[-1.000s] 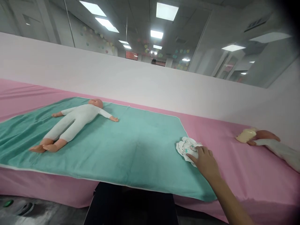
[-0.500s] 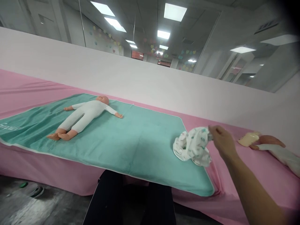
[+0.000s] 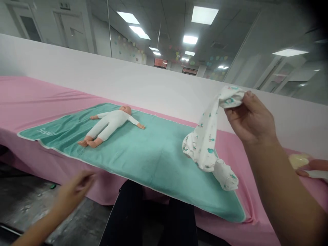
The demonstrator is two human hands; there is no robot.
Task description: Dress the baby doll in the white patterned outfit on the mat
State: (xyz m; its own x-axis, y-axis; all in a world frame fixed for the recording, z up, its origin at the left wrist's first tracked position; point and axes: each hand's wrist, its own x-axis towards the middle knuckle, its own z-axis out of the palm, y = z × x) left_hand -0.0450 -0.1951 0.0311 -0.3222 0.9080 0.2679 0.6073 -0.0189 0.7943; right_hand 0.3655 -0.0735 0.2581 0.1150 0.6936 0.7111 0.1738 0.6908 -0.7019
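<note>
My right hand (image 3: 248,118) pinches one end of a white baby garment (image 3: 208,140) with small green prints and holds it up. The rest of the cloth hangs down, its crumpled lower part over the right end of the green towel (image 3: 151,160). My left hand (image 3: 75,189) is low at the left, in front of the table's edge and apart from the towel. It is blurred, and whether its fingers hold anything cannot be made out. A baby doll (image 3: 111,123) in a white suit lies on its back on the towel's left half, arms spread, feet toward me.
A pink cloth (image 3: 51,99) covers the table under the towel. At the right edge lies a second doll (image 3: 316,167), partly out of view, beside a cream-coloured object (image 3: 298,160). A low white wall (image 3: 153,85) with glass above runs along the back.
My right hand has lifted the garment's end up from the towel, stretching the cloth out. My left hand has come into view at the lower left. The camera view has shifted slightly left.
</note>
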